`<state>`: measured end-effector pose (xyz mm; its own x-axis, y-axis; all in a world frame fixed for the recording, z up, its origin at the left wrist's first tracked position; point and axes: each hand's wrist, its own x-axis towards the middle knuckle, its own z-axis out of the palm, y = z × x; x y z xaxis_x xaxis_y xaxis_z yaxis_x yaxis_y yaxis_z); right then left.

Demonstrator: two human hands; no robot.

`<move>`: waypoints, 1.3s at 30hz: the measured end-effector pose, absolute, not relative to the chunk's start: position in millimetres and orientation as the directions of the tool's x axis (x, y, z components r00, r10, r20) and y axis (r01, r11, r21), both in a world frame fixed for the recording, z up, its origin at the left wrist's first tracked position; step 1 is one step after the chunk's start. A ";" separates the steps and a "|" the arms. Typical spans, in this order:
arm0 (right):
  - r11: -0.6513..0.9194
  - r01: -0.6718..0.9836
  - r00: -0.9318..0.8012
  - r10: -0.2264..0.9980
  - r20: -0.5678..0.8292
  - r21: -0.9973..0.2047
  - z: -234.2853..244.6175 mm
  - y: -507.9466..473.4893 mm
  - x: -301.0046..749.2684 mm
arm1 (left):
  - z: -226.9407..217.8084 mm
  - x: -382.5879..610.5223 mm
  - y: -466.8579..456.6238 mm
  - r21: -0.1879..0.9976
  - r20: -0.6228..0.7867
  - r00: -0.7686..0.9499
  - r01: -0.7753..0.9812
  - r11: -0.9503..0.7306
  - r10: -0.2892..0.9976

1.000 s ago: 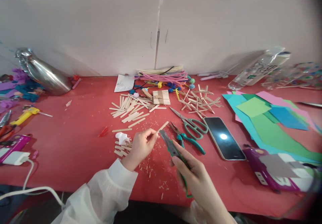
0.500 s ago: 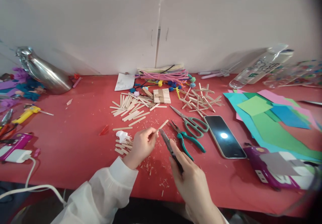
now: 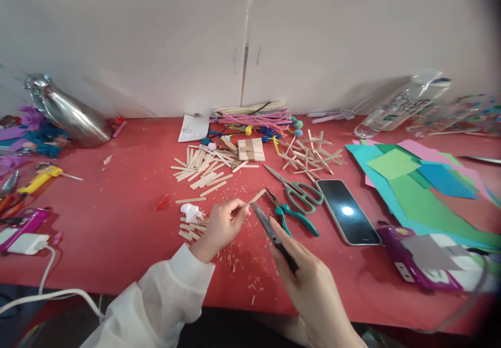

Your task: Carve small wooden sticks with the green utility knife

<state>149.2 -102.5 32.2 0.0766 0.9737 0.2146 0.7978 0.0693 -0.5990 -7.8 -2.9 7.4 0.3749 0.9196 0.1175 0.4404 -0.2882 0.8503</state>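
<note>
Red table (image 3: 133, 196), white wall (image 3: 156, 50) behind it: that's our head view. Our L hand (image 3: 225, 225) pinches a wood stick (image 3: 257, 197) b/w thumb and finger, w/ its far end poking out over the table. Our R hand (image 3: 313, 280) has its fingers wrapped round a cutter knife (image 3: 271, 232); its blade is right by the stick, but we can't tell if they touch. We think the stick is light, stiff, prob. not slippery, and thin enough to snap. Best grip: near one end, away from the blade, b/c it's sharp.

Containers: we can't see inside the metal jug (image 3: 80, 116). At R, by a clear bottle (image 3: 395, 110), a see-thru pack (image 3: 464, 113) shows coloured bits.
</note>
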 end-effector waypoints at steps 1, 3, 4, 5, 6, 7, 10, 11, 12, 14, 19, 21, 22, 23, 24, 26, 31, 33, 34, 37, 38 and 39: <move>0.071 0.807 0.073 0.973 0.219 -0.586 31.7 -103.0 149.8 | 7.4 -8.0 -2.6 0.855 0.112 0.380 0.433 -0.284 0.918; 0.081 0.811 0.057 0.975 0.216 -0.579 31.4 -103.1 153.5 | 8.3 -8.4 -1.9 0.864 0.099 0.401 0.420 -0.279 0.911; 0.084 0.800 0.045 0.979 0.199 -0.595 31.6 -102.6 156.7 | 9.2 -8.6 -1.4 0.867 0.090 0.415 0.415 -0.277 0.905; 0.080 0.778 0.036 0.984 0.172 -0.623 32.1 -101.8 160.6 | 10.3 -8.8 -1.1 0.869 0.081 0.431 0.411 -0.276 0.899; 0.070 0.747 0.026 0.991 0.134 -0.662 32.8 -100.8 164.7 | 11.5 -9.0 -0.8 0.869 0.075 0.447 0.409 -0.278 0.891; 0.050 0.709 0.018 0.996 0.089 -0.703 33.5 -99.8 168.6 | 12.8 -9.1 -0.6 0.867 0.069 0.461 0.410 -0.282 0.885; -0.046 0.598 0.025 0.999 -0.039 -0.800 35.0 -98.1 175.4 | 16.0 -9.6 -0.5 0.852 0.073 0.486 0.423 -0.307 0.871; -0.086 0.556 0.044 0.996 -0.074 -0.827 35.4 -98.4 175.5 | 16.5 -10.0 -0.3 0.846 0.079 0.490 0.427 -0.319 0.868; -0.135 0.503 0.070 0.991 -0.116 -0.854 35.9 -99.2 174.7 | 16.5 -10.5 0.1 0.837 0.086 0.492 0.435 -0.331 0.866; -0.250 0.337 0.091 0.968 -0.233 -0.907 37.4 -102.0 171.5 | 15.5 -12.2 1.8 0.813 0.109 0.461 0.469 -0.346 0.881; -0.391 -0.008 0.002 0.920 -0.391 -0.920 40.3 -109.3 162.1 | 9.3 -14.2 6.7 0.852 0.167 0.256 0.449 -0.270 0.952; -0.350 0.026 0.086 0.934 -0.346 -0.937 38.2 -110.1 158.5 | 7.6 -12.5 6.1 0.908 0.117 0.264 0.362 -0.210 0.957; -0.323 0.072 0.126 0.941 -0.313 -0.944 36.5 -110.0 156.7 | 7.2 -11.5 5.3 0.932 0.086 0.285 0.317 -0.179 0.955; -0.291 0.132 0.154 0.950 -0.270 -0.948 34.8 -109.5 154.9 | 7.2 -10.4 4.4 0.949 0.064 0.308 0.275 -0.153 0.949; -0.250 0.204 0.169 0.961 -0.217 -0.947 33.3 -108.7 153.2 | 7.3 -9.6 3.4 0.961 0.054 0.326 0.239 -0.137 0.944; -0.129 0.359 0.164 0.984 -0.074 -0.924 31.6 -106.8 150.5 | 8.2 -8.6 1.9 0.973 0.053 0.353 0.192 -0.127 0.934; 0.076 0.567 0.109 0.980 0.166 -0.820 31.6 -103.2 148.0 | 11.5 -8.2 1.1 0.964 0.062 0.356 0.221 -0.148 0.932; 0.099 0.602 0.092 0.977 0.192 -0.793 31.2 -103.0 147.6 | 12.9 -7.8 0.8 0.957 0.060 0.351 0.246 -0.154 0.934; 0.108 0.620 0.090 0.974 0.206 -0.778 30.9 -103.1 147.2 | 13.5 -7.6 0.5 0.953 0.061 0.353 0.257 -0.159 0.934; 0.124 0.664 0.091 0.966 0.243 -0.737 30.5 -104.0 145.0 | 14.6 -7.2 -1.1 0.933 0.090 0.354 0.296 -0.203 0.931; 0.125 0.672 0.094 0.963 0.251 -0.730 30.5 -104.5 143.8 | 14.6 -7.1 -1.9 0.923 0.105 0.351 0.313 -0.223 0.930; 0.124 0.674 0.099 0.962 0.256 -0.728 30.5 -105.1 142.4 | 14.5 -7.1 -2.8 0.911 0.119 0.346 0.335 -0.241 0.931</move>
